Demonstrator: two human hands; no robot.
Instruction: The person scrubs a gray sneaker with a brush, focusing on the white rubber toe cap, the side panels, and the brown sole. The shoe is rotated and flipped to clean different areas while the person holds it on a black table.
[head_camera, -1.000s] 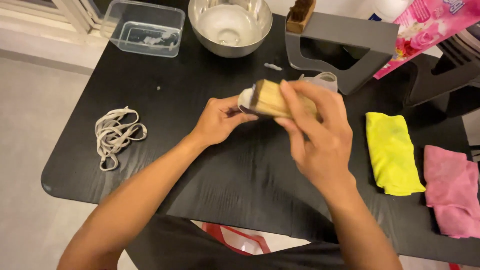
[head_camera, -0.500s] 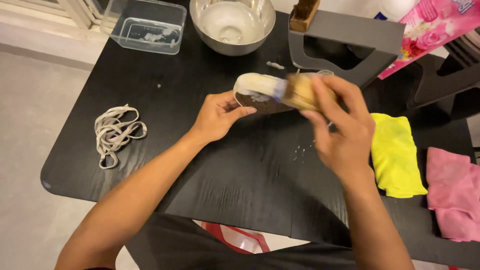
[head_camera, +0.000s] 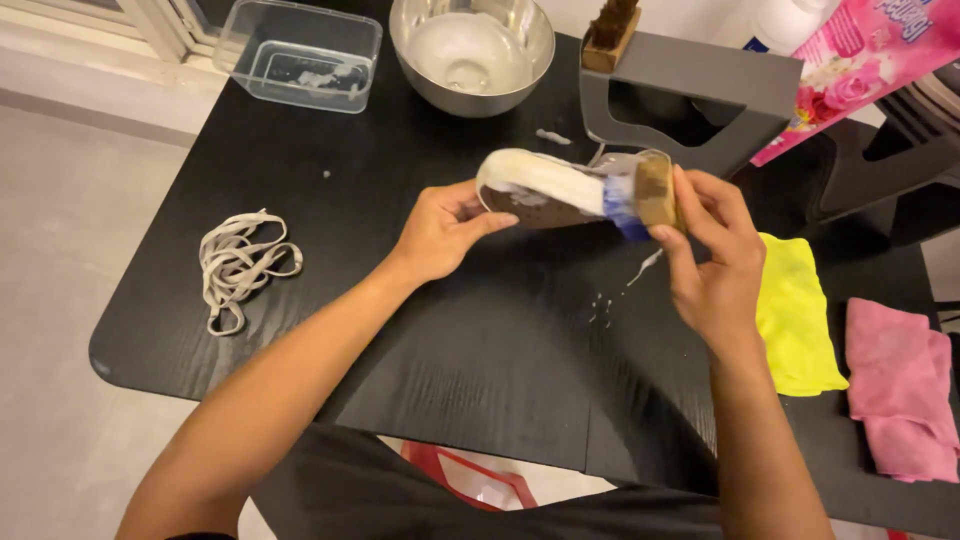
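home | black table (head_camera: 480, 380), steel bowl (head_camera: 471, 50), cleaning cloths (head_camera: 800, 310), tiled floor (head_camera: 60, 250)

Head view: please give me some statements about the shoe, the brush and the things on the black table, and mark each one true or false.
1. The left hand holds the shoe at one end. True.
2. The right hand holds a wooden brush against the shoe. True.
3. The shoelaces are threaded in the shoe. False: they lie in a loose pile on the black table, to the left of the hands.
4. The yellow cloth and the pink cloth lie on the right side of the table. True.
5. The steel bowl is upside down. False: it stands upright, with some whitish liquid inside.
6. The clear plastic container stands to the right of the bowl. False: it is to its left.
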